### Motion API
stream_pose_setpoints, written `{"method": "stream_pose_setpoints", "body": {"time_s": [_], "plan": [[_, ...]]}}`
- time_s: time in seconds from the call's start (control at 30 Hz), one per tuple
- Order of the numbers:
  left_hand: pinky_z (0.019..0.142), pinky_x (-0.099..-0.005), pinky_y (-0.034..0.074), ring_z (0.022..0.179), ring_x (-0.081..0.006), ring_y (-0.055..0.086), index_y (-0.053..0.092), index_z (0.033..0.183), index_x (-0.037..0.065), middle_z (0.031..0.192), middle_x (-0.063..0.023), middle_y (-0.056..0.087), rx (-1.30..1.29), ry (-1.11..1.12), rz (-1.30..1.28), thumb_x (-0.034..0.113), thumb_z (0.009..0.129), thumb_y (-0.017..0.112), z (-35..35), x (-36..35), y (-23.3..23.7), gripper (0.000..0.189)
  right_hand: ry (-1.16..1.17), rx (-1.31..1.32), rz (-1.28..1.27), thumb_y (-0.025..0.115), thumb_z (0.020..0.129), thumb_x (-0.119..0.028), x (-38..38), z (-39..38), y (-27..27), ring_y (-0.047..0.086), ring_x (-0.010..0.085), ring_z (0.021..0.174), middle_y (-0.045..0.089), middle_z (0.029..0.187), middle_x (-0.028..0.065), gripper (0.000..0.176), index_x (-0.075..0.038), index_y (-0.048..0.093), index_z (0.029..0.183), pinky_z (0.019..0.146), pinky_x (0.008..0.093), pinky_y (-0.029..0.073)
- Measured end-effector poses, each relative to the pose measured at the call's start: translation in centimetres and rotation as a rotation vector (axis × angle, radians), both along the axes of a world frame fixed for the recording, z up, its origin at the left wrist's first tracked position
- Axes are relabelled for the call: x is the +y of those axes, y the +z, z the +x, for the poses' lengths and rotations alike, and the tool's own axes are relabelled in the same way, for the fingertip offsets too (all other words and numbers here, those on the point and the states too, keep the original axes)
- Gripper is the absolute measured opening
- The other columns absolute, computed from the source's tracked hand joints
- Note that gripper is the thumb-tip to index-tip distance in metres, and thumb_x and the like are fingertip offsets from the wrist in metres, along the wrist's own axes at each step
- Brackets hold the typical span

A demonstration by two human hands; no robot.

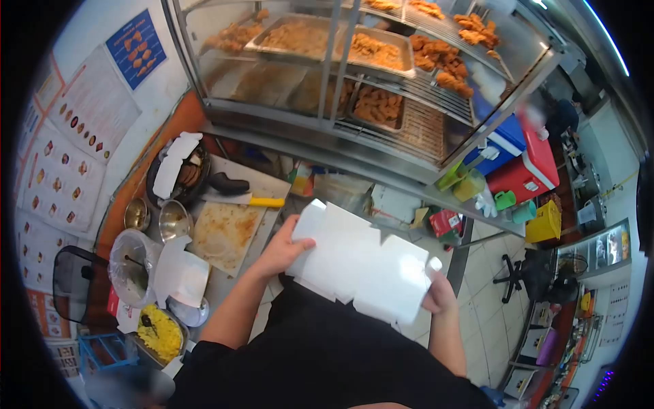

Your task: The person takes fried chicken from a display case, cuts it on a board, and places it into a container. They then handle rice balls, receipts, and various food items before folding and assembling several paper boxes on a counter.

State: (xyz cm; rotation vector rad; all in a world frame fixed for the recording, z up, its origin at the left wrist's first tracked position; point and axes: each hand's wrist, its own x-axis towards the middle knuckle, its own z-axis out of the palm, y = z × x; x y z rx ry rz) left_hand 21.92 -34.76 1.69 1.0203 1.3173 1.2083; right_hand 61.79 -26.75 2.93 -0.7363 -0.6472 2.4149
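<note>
A flat, unfolded white cardboard box (364, 262) is held up in front of my body, its flaps spread. My left hand (289, 247) grips its left end, thumb on the top face. At the right end, my right hand (440, 293) holds the edge near a small flap. To the left, a cutting board (225, 235) with crumbs carries a knife with a yellow handle (266, 202). Nearby stand an opened white box (182, 276), a metal bowl (175, 221) and a plastic-lined tub (134, 267).
A glass display case (320, 129) with fried food spans the front. Yellow rice (160, 332) in a container sits at the lower left. Red (528, 163) and blue (501, 144) coolers stand at the right. A wheeled chair base (509, 278) is on the tiled floor.
</note>
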Motion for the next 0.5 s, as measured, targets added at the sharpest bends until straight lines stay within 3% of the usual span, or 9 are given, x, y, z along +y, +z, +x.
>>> {"method": "stream_pose_setpoints", "body": {"time_s": [0.03,0.13,0.17,0.23,0.3,0.37,0.4,0.47,0.5], "plan": [[0.102,-0.0375,0.044,0.12,-0.0247,0.057,0.044,0.138,0.001,0.131,-0.016,0.059,-0.013,-0.004,-0.022,0.011,0.09,0.066,-1.6,-0.5,-1.0,0.054,0.021,-0.308,0.097,0.065,0.097,-0.029,0.1,-3.6,1.7,0.063,0.0266,0.115,0.062,0.128,0.0153,0.053,0.001,0.049,0.138,0.101,0.0403,0.05],[0.105,-0.0424,0.041,0.124,-0.0394,0.053,0.039,0.143,-0.003,0.134,-0.0267,0.053,0.538,0.38,0.083,0.008,0.09,0.058,-6.0,-3.1,-3.2,0.058,0.028,-0.466,0.248,0.07,0.094,-0.025,1.2,-13.9,2.0,0.065,0.0223,0.105,0.065,0.119,0.012,0.046,0.001,0.056,0.129,0.093,0.0381,0.052],[0.105,-0.0424,0.041,0.124,-0.0394,0.053,0.039,0.143,-0.003,0.134,-0.0267,0.053,0.542,0.433,0.029,0.008,0.09,0.058,-7.1,-4.5,-3.4,0.058,-0.009,-0.555,0.366,0.071,0.093,-0.025,0.9,-17.1,2.0,0.065,0.0213,0.103,0.066,0.116,0.0109,0.045,0.001,0.057,0.127,0.091,0.0379,0.052],[0.105,-0.0444,0.041,0.123,-0.0422,0.053,0.041,0.143,-0.002,0.134,-0.029,0.053,0.733,0.541,0.097,0.005,0.09,0.055,-9.7,-6.2,-3.5,0.055,0.035,-0.477,0.384,0.072,0.092,-0.028,1.3,-21.9,1.8,0.064,0.0211,0.102,0.065,0.115,0.0101,0.049,0.001,0.055,0.129,0.09,0.0379,0.052],[0.102,-0.0409,0.044,0.119,-0.0363,0.057,0.043,0.141,-0.003,0.131,-0.0247,0.057,0.764,0.544,0.092,0.007,0.095,0.054,-12.7,-8.1,-3.0,0.048,0.096,-0.415,0.405,0.072,0.092,-0.03,1.9,-25.2,1.3,0.064,0.0221,0.105,0.065,0.117,0.0108,0.053,0.0,0.053,0.131,0.091,0.0393,0.052],[0.1,-0.0354,0.046,0.116,-0.0243,0.06,0.048,0.137,-0.001,0.128,-0.0166,0.061,0.137,0.764,0.003,0.011,0.099,0.055,-15.7,-10.1,-3.6,0.04,0.14,-0.32,0.376,0.071,0.093,-0.032,3.1,-27.7,0.8,0.064,0.0238,0.108,0.064,0.12,0.0121,0.054,0.0,0.052,0.133,0.092,0.0402,0.052],[0.1,-0.0354,0.046,0.116,-0.0243,0.06,0.048,0.137,-0.001,0.128,-0.0166,0.061,0.13,0.792,0.002,0.011,0.099,0.055,-17.5,-11.1,-3.2,0.04,0.184,-0.311,0.347,0.067,0.095,-0.035,4.0,-29.1,0.9,0.063,0.0258,0.112,0.064,0.123,0.0136,0.054,0.001,0.051,0.134,0.095,0.0418,0.052],[0.098,-0.0319,0.046,0.113,-0.0153,0.059,0.049,0.134,0.001,0.126,-0.0095,0.062,-0.358,1.003,0.233,0.015,0.1,0.057,-20.9,-14.2,-2.0,0.038,0.223,-0.368,0.357,0.064,0.096,-0.038,5.0,-33.6,2.2,0.063,0.026,0.113,0.062,0.126,0.0145,0.056,0.001,0.05,0.135,0.096,0.0418,0.052],[0.099,-0.0331,0.046,0.113,-0.0164,0.059,0.049,0.135,0.001,0.126,-0.0096,0.062,-0.331,1.091,0.304,0.013,0.099,0.059,-22.1,-15.9,-1.0,0.039,0.238,-0.413,0.36,0.062,0.097,-0.041,5.5,-36.4,2.9,0.063,0.0262,0.114,0.061,0.129,0.0153,0.058,0.0,0.049,0.136,0.096,0.0418,0.052]]}}
